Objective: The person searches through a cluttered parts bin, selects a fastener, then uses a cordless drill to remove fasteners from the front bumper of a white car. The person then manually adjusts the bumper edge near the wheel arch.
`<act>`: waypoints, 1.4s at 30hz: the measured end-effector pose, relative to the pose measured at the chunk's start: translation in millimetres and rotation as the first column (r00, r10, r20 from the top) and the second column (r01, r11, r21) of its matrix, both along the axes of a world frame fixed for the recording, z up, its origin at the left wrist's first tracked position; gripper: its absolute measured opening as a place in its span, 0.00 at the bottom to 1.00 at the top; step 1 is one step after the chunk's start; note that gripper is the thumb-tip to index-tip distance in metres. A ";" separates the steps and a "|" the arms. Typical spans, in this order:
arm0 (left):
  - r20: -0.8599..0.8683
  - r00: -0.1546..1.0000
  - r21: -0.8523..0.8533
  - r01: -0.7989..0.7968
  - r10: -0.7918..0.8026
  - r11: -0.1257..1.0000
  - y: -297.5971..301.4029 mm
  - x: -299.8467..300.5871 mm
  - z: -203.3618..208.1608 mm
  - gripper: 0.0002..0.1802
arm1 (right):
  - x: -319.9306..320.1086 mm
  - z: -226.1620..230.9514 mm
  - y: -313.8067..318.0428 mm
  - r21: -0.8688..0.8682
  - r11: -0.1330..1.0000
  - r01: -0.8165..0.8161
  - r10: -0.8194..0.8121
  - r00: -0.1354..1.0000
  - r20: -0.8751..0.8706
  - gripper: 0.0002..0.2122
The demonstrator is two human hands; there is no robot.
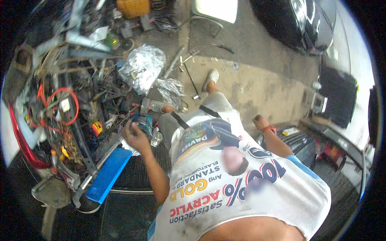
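Observation:
My left hand (136, 138), slightly blurred, is raised over the edge of the clutter with its fingers loosely apart; nothing shows in it. Just beyond its fingers lies a dark blue rounded object (143, 121) whose kind I cannot make out. A long, flat, bright blue piece (109, 174) rests below and left of the hand, beside a metal bar (94, 172). My right hand (261, 121), a red band at its wrist, is held out at my side with curled fingers and nothing visible in it. It is nearest the dark ribbed part (287, 138) on the right.
Parts and tools crowd the left, with a red hoop (76, 106), a red tail light (24, 138) and a yellow-red roll (97, 128). Crumpled clear plastic (144, 66) and a long-handled tool (190, 78) lie ahead. A white-topped stool (217, 9) and black car (295, 26) stand beyond.

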State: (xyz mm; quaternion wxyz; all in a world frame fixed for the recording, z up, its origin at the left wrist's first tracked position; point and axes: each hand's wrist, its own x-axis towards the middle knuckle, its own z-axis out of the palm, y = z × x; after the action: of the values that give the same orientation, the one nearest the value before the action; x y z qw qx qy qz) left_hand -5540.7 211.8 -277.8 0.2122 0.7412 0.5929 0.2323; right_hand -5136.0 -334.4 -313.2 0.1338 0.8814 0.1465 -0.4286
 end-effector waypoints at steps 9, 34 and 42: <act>0.125 0.744 -0.257 0.663 -0.656 0.703 -95.0 373.5 31.5 0.12 | 133.6 -73.5 -18.7 0.434 0.776 0.457 -0.513 0.859 0.011 0.18; 0.484 0.161 -0.537 0.831 -0.860 -0.147 -139.0 1152.6 76.5 0.16 | 769.3 106.1 183.7 0.881 0.370 0.295 -0.451 0.886 -0.107 0.07; 0.528 0.197 -0.390 0.920 -0.826 -0.030 -44.7 1382.1 139.9 0.14 | 1031.6 190.5 291.2 0.936 0.345 0.069 -0.283 0.959 0.034 0.06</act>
State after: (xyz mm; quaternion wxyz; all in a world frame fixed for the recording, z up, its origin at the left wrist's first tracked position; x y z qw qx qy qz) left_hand -4158.6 167.1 -137.9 0.5886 0.7986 0.0092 -0.1256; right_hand -4104.4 -43.1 -122.7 -0.4187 0.8497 0.2524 -0.1972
